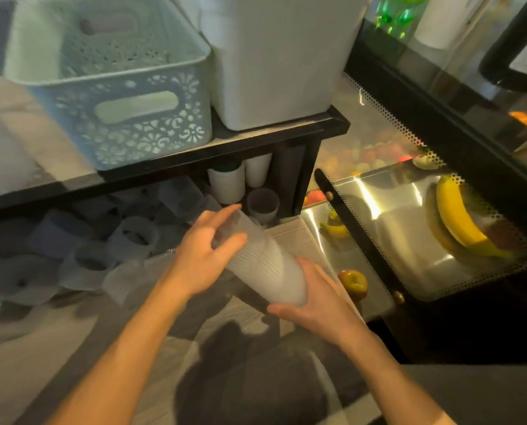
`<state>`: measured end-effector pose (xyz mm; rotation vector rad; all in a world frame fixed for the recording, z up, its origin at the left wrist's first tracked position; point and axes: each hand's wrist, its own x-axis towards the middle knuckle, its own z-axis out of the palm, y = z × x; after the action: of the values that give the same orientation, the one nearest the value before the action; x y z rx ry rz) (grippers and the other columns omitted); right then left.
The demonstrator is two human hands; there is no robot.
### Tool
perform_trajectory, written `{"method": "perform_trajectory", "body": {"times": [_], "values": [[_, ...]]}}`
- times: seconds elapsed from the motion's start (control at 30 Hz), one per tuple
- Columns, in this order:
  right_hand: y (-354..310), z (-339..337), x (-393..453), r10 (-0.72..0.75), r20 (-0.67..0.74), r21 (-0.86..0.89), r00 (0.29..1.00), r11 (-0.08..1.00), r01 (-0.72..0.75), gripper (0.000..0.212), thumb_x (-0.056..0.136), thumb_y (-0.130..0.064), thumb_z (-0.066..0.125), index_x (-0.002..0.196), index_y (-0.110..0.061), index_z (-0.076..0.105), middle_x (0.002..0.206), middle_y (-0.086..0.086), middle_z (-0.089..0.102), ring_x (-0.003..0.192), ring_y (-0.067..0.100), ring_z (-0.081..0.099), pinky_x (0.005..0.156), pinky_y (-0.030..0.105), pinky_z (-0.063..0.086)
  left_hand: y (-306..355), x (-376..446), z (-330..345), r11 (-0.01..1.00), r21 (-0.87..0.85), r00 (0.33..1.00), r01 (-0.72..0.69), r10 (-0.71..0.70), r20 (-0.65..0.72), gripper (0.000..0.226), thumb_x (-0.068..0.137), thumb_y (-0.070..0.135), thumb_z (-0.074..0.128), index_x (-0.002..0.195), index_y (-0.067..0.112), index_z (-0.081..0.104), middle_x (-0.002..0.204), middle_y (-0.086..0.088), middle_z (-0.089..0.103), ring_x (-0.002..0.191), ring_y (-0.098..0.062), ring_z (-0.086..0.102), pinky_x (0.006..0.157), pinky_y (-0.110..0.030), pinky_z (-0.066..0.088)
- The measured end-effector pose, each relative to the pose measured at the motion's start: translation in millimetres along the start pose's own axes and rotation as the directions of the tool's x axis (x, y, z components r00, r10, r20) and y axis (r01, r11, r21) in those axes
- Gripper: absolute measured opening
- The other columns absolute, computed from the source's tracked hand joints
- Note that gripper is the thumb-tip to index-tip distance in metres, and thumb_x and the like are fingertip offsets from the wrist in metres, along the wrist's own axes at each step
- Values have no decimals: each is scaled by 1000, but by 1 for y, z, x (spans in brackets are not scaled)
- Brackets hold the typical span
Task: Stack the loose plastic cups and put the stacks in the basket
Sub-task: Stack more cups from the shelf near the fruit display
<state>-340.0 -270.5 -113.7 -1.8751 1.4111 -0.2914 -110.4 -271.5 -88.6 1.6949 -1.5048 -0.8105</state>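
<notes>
A stack of translucent white plastic cups [268, 265] lies tilted between my hands, its narrow end pointing up and left. My left hand [204, 256] grips the upper part of the stack, fingers curled over it. My right hand [314, 299] cups the wide bottom end from below. Several loose cups [133, 237] lie scattered on the table to the left, under the shelf. The pale blue perforated basket [124, 118] sits on the black shelf at the upper left, apart from both hands.
A white bin [274, 62] stands beside the basket on the shelf. White containers [228, 185] stand under the shelf. At the right a glass display case [409, 216] holds bananas [458, 219], with an apple [352, 283] lower down.
</notes>
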Motion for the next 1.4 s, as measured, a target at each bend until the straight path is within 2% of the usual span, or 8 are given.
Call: {"method": "perform_trajectory", "body": {"times": [0.23,0.4,0.73,0.87,0.93,1.07,1.23,1.4], "values": [[-11,16,-7,-42,29,11,999,999,42,87,65,-53,85,133,-42,32,124,-20,45,111,4,50,87,30,54,0,-29,-3,999,14,994,-44,42,98,69,78,70,43,141,41,42,121,9,48,113,-2,46,97,-21,38],[-17,23,-7,-100,37,-12,994,995,100,90,64,-50,86,135,-39,31,125,-19,44,112,5,51,87,32,55,-2,-53,29,997,-72,1000,-10,11,15,68,80,73,40,139,39,45,130,12,41,126,-5,37,107,-25,33],[2,25,-5,24,-33,238,999,971,-16,85,60,-51,84,126,-45,32,113,-20,48,102,5,55,79,32,58,14,-5,43,980,-185,990,72,-48,132,70,82,73,50,137,29,54,132,11,53,121,1,50,95,-9,35],[16,10,-6,77,-126,183,989,982,-53,81,67,-48,86,123,-45,28,107,-26,38,98,2,48,71,16,48,16,57,53,956,247,985,156,-132,-112,53,88,54,63,123,15,56,122,-7,59,115,-24,56,88,-32,45],[24,4,-7,105,-122,218,987,973,-77,80,67,-46,86,125,-42,32,108,-24,41,101,5,50,75,18,51,17,82,63,877,434,977,206,-209,-41,48,90,59,58,109,14,57,113,-9,64,101,-25,60,77,-33,43],[43,0,-2,139,-126,184,982,976,-115,84,63,-50,87,127,-43,34,108,-27,43,103,6,52,86,22,55,11,120,90,819,457,868,346,-464,175,63,94,54,54,140,13,40,135,-14,53,122,-36,51,101,-46,43],[60,-3,1,-91,-270,-7,959,996,92,89,66,-50,84,138,-17,45,119,-11,50,108,3,47,83,2,37,2,140,107,787,464,832,407,-529,168,64,97,39,56,149,11,29,151,-18,36,137,-40,38,110,-44,32],[65,-7,9,-61,-175,15,983,998,65,90,67,-50,85,140,-23,39,121,-15,43,111,5,48,88,12,47,2,139,93,818,413,854,400,-496,155,67,96,31,60,151,13,26,138,-16,43,115,-34,53,92,-33,44]]}}
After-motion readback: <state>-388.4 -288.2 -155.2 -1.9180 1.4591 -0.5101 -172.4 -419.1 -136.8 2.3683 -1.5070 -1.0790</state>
